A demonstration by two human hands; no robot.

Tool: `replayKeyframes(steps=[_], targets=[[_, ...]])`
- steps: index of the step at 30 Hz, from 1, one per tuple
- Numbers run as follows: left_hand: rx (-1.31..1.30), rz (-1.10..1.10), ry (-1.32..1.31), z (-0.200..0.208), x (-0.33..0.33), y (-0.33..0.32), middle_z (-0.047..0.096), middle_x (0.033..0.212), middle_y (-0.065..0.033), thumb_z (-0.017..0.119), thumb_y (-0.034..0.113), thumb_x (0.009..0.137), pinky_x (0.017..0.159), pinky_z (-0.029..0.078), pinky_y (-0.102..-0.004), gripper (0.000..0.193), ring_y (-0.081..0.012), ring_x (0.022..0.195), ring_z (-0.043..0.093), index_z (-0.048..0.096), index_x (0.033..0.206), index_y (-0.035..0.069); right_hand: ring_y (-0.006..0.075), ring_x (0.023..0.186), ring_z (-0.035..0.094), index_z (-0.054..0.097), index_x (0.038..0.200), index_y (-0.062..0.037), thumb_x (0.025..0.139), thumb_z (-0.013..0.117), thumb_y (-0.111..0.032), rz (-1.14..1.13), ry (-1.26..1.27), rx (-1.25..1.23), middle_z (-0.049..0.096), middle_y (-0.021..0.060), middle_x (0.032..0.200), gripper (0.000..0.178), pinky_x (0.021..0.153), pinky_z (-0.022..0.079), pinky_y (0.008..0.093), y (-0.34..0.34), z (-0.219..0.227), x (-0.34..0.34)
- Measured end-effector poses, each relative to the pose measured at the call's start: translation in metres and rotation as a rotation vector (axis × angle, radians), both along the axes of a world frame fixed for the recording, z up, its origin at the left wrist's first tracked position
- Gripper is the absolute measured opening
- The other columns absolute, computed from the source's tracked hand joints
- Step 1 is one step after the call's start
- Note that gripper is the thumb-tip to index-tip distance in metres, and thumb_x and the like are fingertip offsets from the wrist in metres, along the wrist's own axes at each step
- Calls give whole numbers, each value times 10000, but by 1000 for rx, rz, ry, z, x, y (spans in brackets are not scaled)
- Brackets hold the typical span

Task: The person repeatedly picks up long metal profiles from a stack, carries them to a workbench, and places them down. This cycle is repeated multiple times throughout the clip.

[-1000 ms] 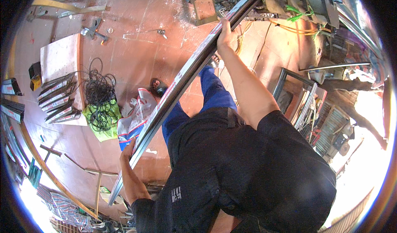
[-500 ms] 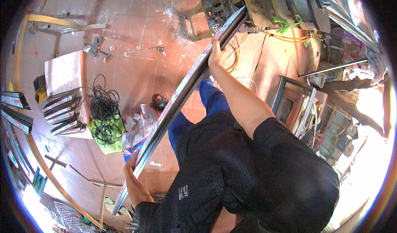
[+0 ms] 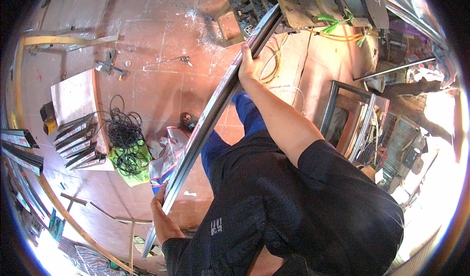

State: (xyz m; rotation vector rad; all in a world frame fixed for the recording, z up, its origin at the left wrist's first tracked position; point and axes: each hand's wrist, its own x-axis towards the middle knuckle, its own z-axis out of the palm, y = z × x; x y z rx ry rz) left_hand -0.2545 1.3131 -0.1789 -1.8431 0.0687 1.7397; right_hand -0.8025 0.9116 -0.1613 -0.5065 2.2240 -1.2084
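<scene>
Slanting across the view in front of me is a long metal profile bar (image 3: 210,110), dark along one side and covered with pale printed film on the other. My right hand (image 3: 250,66) is closed around its upper part, thumb lying over the film side. Lower down, my left hand (image 3: 160,208) grips the bar near its bottom end, the fingers partly hidden behind it. Beside the left hand, a white, red and blue plastic bag (image 3: 168,153) lies on the floor, partly covered by the bar. The bar's upper end reaches a dark wooden stand (image 3: 252,11).
To the left, a pale board (image 3: 74,96) carries several short profile pieces (image 3: 78,141). A tangle of black cord (image 3: 125,135) lies on a lime-green bag (image 3: 132,170). A clamp (image 3: 111,64) rests farther off. Dark frames (image 3: 338,109) lean at the right, near a yellow hose (image 3: 274,63).
The view has shifted slightly. The bar's upper end now appears a little farther left and its lower end a little farther right, with both hands still holding it.
</scene>
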Motion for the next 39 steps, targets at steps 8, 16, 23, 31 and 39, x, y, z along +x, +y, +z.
replayKeyframes(steps=[8, 16, 23, 31, 39], targets=[[-37, -10, 21, -5, -9, -6, 632, 1375, -240, 496, 881, 856, 1086, 438, -420, 1039, -338, 1247, 611, 583, 1470, 47, 328, 947, 713, 682, 1109, 32, 794, 714, -674, 25, -16, 33, 736, 218, 964, 773, 892, 519, 438, 3, -8, -4], [-58, -4, 40, -12, -13, -2, 633, 1371, -238, 495, 875, 864, 1084, 440, -416, 1033, -336, 1245, 611, 578, 1474, 45, 366, 968, 715, 691, 1112, 29, 807, 712, -676, 38, -2, -24, 741, 230, 986, 768, 912, 516, 450, 2, -5, -4], [-83, -18, 56, -10, -12, -5, 635, 1367, -237, 494, 869, 871, 1082, 442, -413, 1028, -335, 1244, 611, 574, 1477, 43, 383, 998, 720, 693, 1138, 39, 806, 713, -675, 19, 7, 51, 745, 251, 1004, 788, 925, 514, 454, 5, -24, -10], [-149, -27, 92, -12, -13, -16, 636, 1363, -234, 492, 862, 879, 1080, 444, -409, 1022, -333, 1243, 611, 568, 1481, 40, 391, 1053, 712, 703, 1197, -26, 832, 704, -637, -19, -22, 32, 751, 225, 1075, 712, 934, 514, 477, 3, -57, -15], [-214, -11, 112, -17, -16, -17, 638, 1359, -232, 491, 855, 886, 1077, 446, -405, 1016, -332, 1241, 611, 563, 1485, 38, 239, 858, 663, 688, 1089, -8, 804, 795, -548, -78, -62, -31, 692, 113, 882, 620, 802, 521, 413, 0, -51, -9]])
